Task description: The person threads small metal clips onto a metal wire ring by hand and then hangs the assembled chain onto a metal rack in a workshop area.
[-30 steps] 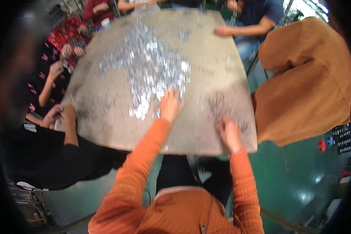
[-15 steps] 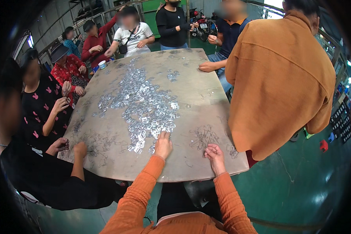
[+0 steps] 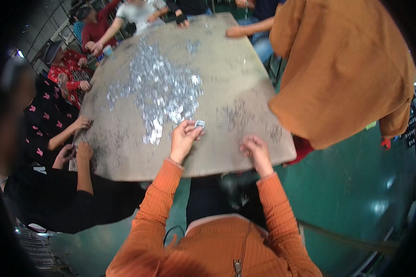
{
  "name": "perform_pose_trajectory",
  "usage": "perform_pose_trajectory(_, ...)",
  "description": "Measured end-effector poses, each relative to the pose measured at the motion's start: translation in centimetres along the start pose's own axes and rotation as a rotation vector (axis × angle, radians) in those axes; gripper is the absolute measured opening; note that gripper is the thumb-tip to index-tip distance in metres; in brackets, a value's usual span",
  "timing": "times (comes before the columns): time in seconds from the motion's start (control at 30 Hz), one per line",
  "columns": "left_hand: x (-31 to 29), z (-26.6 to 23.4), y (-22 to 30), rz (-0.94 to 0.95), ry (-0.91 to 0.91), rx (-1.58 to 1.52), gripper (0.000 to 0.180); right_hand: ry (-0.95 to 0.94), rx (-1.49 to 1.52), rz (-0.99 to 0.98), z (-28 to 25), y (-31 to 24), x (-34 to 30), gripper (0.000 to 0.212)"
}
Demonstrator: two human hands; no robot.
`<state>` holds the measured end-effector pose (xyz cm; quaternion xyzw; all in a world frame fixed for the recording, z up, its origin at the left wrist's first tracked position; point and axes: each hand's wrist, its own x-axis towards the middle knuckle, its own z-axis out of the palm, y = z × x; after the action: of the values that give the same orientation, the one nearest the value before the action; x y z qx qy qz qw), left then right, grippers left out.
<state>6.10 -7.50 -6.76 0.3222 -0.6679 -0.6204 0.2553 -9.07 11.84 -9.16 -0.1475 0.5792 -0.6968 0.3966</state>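
Observation:
My left hand [image 3: 183, 141] pinches a small silver metal buckle [image 3: 199, 124] between thumb and fingers, just above the table's near part. Beyond it spreads a heap of similar silver buckles [image 3: 164, 90], blurred by motion. My right hand [image 3: 257, 151] is held to the right over the near edge, its fingers curled together. Whatever those fingertips hold, if anything, is too small and blurred to make out. Close to the right hand lies a patch of thin dark curly strands [image 3: 237, 115] on the tabletop.
A large tan-covered table [image 3: 217, 152] fills the middle. People sit or stand around it, one in a brown jacket [image 3: 342, 69] close at right, another in black [image 3: 55, 198] close at left. More dark strands [image 3: 104, 143] lie at left; a small cup [image 3: 107, 50] stands at the far left edge.
My left hand has lifted from the near side of the heap with a buckle in its fingers. The right hand stays near the strands. The view has tilted downward.

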Motion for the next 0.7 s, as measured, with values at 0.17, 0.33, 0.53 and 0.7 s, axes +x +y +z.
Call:
perform_pose_trajectory(0.17, -6.1, 2.7, 0.3, -0.051, -0.124, -0.142, 0.025, -0.106, 0.033, 0.037, 2.0, -0.7, -3.2, 0.011)
perform_pose_trajectory(0.33, -8.6, 4.8, 1.2, -0.029, -0.133, -0.181, 0.024, -0.082, 0.08, -0.096, 2.4, 0.5, -4.8, 0.011)
perform_pose_trajectory(0.53, -8.5, 5.8, 0.2, 0.028, -0.098, -0.161, 0.027, -0.029, 0.103, -0.105, 3.2, 0.8, -5.1, 0.012)
perform_pose_trajectory(0.7, -9.1, 5.9, -0.9, -0.123, -0.205, -0.134, 0.029, -0.069, 0.051, -0.153, 4.1, 0.7, -4.8, 0.012)
